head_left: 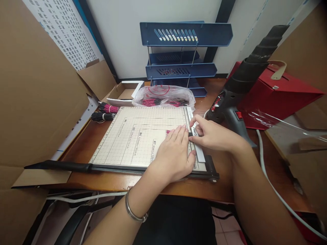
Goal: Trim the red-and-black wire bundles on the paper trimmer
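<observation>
Wires (168, 131) under left hand (173, 153), grip open, at three o'clock on board (109, 146): press evenly, keep level. Right hand (214, 134) at strip (200, 154), cannot tell if gripping.

This looks like a small workspace where light bench work is done in an office-like setting. The office side shows in the blue, slatted, tiered document tray (214, 34) against a pale wall, the glossy brown desk (78, 144) and the cream paper cutter (114, 143) printed with a grid and paper sizes. The workshop side shows in the black heat gun (252, 73) with a stepped nozzle, the tied bundle of thin black strands (98, 117) and the clear plastic bag (165, 90) holding pink-and-black ones. Large brown cardboard panels (38, 102) flank the desk, above a pale tiled floor (227, 226).
</observation>
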`<act>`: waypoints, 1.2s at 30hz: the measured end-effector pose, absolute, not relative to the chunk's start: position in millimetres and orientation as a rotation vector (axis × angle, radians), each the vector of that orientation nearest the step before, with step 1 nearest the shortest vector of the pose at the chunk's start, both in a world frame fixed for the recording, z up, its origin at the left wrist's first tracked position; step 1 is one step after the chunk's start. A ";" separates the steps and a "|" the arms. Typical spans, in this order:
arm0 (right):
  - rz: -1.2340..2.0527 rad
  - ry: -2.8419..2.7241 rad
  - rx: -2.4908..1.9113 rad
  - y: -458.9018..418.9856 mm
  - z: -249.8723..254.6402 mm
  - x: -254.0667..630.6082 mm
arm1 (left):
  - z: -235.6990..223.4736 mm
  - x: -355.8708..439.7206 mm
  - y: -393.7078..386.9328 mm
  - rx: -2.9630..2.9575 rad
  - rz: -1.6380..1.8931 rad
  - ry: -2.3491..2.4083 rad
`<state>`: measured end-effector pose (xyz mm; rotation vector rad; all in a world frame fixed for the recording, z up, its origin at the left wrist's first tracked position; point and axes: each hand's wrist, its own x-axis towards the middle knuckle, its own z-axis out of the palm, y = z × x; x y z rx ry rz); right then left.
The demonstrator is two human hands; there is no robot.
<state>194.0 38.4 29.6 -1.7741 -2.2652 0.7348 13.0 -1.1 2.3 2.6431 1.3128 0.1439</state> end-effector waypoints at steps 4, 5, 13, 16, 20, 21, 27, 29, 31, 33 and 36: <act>0.810 -2.205 -1.865 40.0 28.1 194.5 | 1.1 14.3 -1.4 2.646 0.139 1.321; 0.829 -2.198 -1.890 40.3 27.7 193.9 | 0.9 14.8 -1.6 2.645 0.135 1.324; 0.792 -2.096 -1.864 40.3 29.5 195.3 | 0.6 15.2 -2.7 2.624 0.163 1.324; 0.692 -2.001 -1.783 41.6 28.4 197.0 | 2.8 15.8 -2.8 2.609 0.167 1.323; 0.658 -1.984 -1.766 43.3 25.9 194.8 | 6.0 19.0 -3.9 2.607 0.087 1.342; 0.656 -1.984 -1.774 43.5 25.5 193.7 | 6.1 20.0 -4.0 2.619 0.079 1.334; 0.632 -1.982 -1.802 43.3 25.2 189.6 | 0.0 24.6 -3.6 2.669 0.112 1.294; 0.623 -1.976 -1.810 42.7 25.6 189.9 | -0.5 24.6 -7.0 2.684 0.124 1.291; 0.625 -1.955 -1.799 42.5 26.1 191.0 | 3.7 22.2 -10.9 2.702 0.152 1.316; 0.630 -1.921 -1.777 43.2 26.5 192.2 | 13.6 16.0 -9.4 2.743 0.215 1.354; 0.594 -1.869 -1.758 44.7 26.8 192.1 | 33.8 -1.3 17.3 2.846 0.329 1.373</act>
